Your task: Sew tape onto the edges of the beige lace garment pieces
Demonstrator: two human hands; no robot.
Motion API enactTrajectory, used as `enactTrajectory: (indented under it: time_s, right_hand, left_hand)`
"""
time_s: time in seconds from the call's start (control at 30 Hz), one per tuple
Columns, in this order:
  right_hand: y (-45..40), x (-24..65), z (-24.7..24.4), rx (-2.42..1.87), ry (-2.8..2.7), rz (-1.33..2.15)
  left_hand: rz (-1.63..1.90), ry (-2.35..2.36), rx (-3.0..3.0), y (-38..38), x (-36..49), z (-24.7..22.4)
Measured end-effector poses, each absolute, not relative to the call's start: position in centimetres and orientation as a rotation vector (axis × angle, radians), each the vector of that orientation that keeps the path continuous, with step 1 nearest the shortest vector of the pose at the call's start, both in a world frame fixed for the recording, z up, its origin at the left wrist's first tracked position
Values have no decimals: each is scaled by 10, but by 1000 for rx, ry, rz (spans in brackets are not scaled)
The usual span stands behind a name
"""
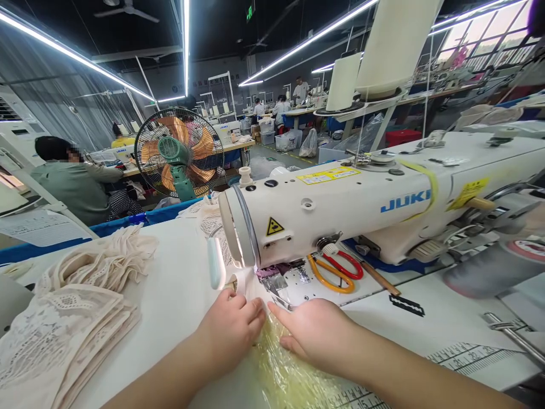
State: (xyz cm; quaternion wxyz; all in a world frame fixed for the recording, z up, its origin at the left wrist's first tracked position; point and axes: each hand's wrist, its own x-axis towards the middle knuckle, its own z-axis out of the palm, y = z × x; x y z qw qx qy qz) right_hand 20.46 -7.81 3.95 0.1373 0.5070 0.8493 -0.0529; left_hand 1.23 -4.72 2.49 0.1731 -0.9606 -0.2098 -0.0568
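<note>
Side by side in front of the sewing machine (293, 221), both hands are close to its needle area. My left hand (232, 324) has its fingers bent and pressed together at the edge of a pale piece of fabric (243, 282), which runs under the machine head. With index finger pointing forward and thumb below, my right hand (319, 329) is closed on a bundle of shiny, yellowish clear strips (279, 369). The strips hang toward me between my wrists. My fingers hide where fabric and strips meet.
Folded beige lace pieces (80, 318) are piled at the left. Beside the needle lie orange-and-red-handled scissors (336, 275), and a black razor blade (406, 305) is farther right. A large fan (179, 153) stands beyond the table; a person (76, 182) sits at the left.
</note>
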Motion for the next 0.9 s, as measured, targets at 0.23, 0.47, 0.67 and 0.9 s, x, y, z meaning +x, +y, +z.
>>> enactTrajectory:
  time_s: [0.23, 0.47, 0.67, 0.9]
  right_hand:
    - [-71, 191, 49, 1497, 2354, -225]
    - [-71, 183, 54, 1539, 2338, -236]
    - [-77, 182, 50, 1584, 2293, -251]
    - [-135, 226, 12, 1749, 2752, -600]
  left_hand:
    - [-129, -588, -2699, -36, 7, 25]
    - [-51, -669, -2669, -23, 1, 19]
    - [-2, -746, -2647, -14, 0, 16]
    - [-32, -1005, -2580, -15, -3, 13]
